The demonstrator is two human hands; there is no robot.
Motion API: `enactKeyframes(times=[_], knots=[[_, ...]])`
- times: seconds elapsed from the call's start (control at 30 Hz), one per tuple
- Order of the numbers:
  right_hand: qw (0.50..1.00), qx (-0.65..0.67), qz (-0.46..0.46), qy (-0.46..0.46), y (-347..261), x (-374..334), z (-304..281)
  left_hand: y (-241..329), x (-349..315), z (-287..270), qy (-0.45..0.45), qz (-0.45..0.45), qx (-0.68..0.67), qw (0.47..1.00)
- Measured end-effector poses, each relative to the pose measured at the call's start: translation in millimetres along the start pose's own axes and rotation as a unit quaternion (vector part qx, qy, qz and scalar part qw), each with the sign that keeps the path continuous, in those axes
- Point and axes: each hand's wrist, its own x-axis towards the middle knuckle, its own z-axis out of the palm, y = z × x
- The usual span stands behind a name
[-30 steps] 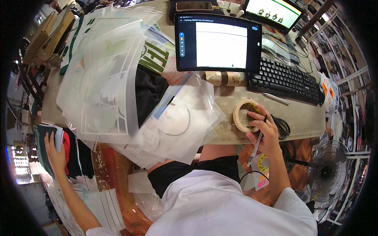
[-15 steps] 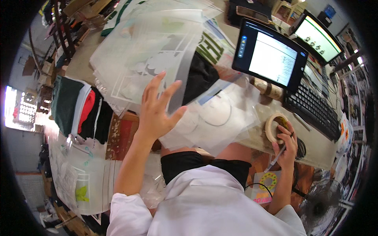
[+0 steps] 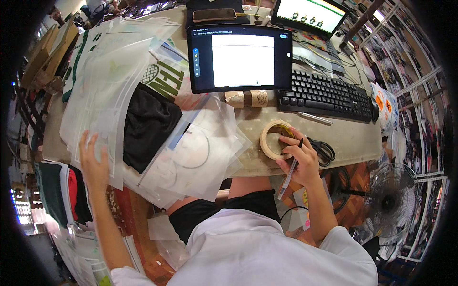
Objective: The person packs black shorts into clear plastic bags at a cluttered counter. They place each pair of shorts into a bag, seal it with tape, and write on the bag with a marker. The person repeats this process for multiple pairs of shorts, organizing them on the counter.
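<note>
My left hand [image 3: 94, 164] is open, fingers spread, over the left edge of a stack of translucent printed film sheets [image 3: 98, 107]. Beside the stack lies folded black cloth [image 3: 150, 124], with more translucent sheets [image 3: 195, 159] to its right. A clear pen with a dark tip [image 3: 288, 180] is held in my right hand [image 3: 305, 164]. The same hand's fingertips reach over the near right side of a masking tape roll [image 3: 264, 141]; whether they press on it I cannot tell. Behind the roll a tablet [image 3: 241, 57] stands tilted, showing a mostly white page.
A black keyboard [image 3: 329, 95] and a laptop [image 3: 310, 14] stand at the back right. Black-handled scissors [image 3: 323, 151] lie right of the tape. Folded garments [image 3: 55, 190] sit at the left, below the table edge. A fan [image 3: 389, 202] stands at the right.
The view has swung right. My left hand has moved left along with the translucent sheets, uncovering more of the black cloth. The tablet's page now shows fewer lines. My right hand still holds the pen.
</note>
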Motion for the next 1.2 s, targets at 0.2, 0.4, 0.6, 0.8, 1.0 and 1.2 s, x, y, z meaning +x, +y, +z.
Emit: enactKeyframes(times=[0.2,0.4,0.6,0.8,1.0,1.2], knots=[[1.0,0.019,-0.004,0.005,2.7,-2.6,1.1,148.0,4.7,25.2,-0.041,0.085,-0.127,0.987],[1.0,0.019,-0.002,0.001,-1.0,0.0,1.0,143.2,38.5,52.7,0.014,0.066,-0.103,0.992],[0.999,0.038,-0.003,0.0,0.3,-1.6,2.6,187.0,-15.4,20.9,-0.115,0.133,-0.384,0.906],[0.99,0.132,-0.001,0.046,-33.5,-6.9,-2.2,216.5,-41.7,-2.8,-0.081,0.19,-0.353,0.913],[0.98,0.181,-0.047,0.068,-82.6,5.9,-8.5,255.9,-46.9,-24.9,-0.009,0.163,-0.419,0.893],[0.987,0.147,-0.023,0.065,-86.9,8.8,-19.1,265.4,-52.1,-20.9,0.021,0.185,-0.417,0.89]])
